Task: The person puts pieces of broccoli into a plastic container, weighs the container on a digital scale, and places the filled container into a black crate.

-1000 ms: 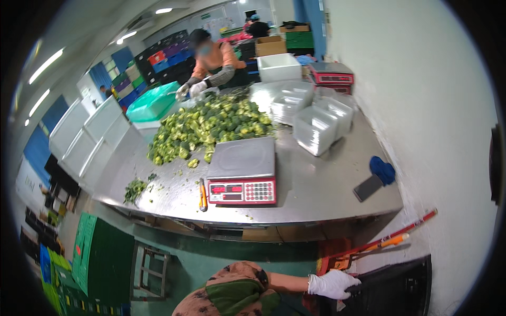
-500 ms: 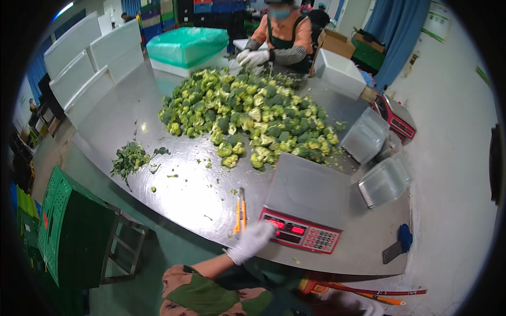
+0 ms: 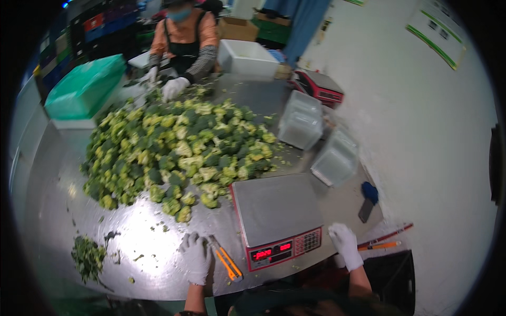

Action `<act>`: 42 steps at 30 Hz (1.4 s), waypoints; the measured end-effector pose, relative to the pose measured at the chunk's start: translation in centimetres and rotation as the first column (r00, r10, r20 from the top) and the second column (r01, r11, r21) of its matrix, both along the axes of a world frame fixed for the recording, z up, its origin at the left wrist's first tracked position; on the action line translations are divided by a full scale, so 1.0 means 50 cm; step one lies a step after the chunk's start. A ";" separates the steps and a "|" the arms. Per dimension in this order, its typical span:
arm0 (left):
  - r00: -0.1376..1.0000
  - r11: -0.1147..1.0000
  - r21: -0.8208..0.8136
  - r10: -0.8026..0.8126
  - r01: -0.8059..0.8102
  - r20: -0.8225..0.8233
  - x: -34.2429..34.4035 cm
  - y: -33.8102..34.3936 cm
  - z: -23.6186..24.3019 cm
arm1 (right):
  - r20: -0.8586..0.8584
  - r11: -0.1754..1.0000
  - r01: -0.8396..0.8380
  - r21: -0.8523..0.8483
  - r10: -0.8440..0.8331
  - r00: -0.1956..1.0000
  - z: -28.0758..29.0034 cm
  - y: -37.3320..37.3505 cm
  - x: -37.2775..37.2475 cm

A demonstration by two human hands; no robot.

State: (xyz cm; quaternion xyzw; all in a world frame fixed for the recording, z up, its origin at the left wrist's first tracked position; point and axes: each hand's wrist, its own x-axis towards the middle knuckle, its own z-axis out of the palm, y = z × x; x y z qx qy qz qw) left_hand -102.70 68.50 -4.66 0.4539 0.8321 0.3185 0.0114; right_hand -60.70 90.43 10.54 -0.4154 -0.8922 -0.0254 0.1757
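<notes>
My left hand (image 3: 195, 259), in a white glove, rests on the metal table just left of a box cutter (image 3: 226, 259) with an orange handle. Its fingers are slightly apart and nothing shows in them. Beyond the right edge of a red digital scale (image 3: 279, 210) is my right hand (image 3: 346, 245), also gloved, its fingers loosely bent with no object visible in them. The scale's grey pan is bare and its red display is lit. A big heap of broccoli florets (image 3: 174, 147) covers the table behind the knife and scale.
Clear plastic trays (image 3: 301, 120) are stacked behind the scale, near a second red scale (image 3: 319, 87). Broccoli leaves (image 3: 88, 257) lie at the left. Across the table a masked co-worker (image 3: 184, 42) handles broccoli, between a green-lined box (image 3: 87, 87) and a white box (image 3: 249, 57).
The view has swung right. My left hand has left the scale's display for the table beside the box cutter. My right hand has risen from the lower edge to beside the scale.
</notes>
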 end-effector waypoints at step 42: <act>0.860 0.890 -0.041 0.426 -0.454 -0.279 0.077 -0.173 0.025 | -0.673 0.839 0.513 0.182 -0.274 0.687 0.198 0.427 0.189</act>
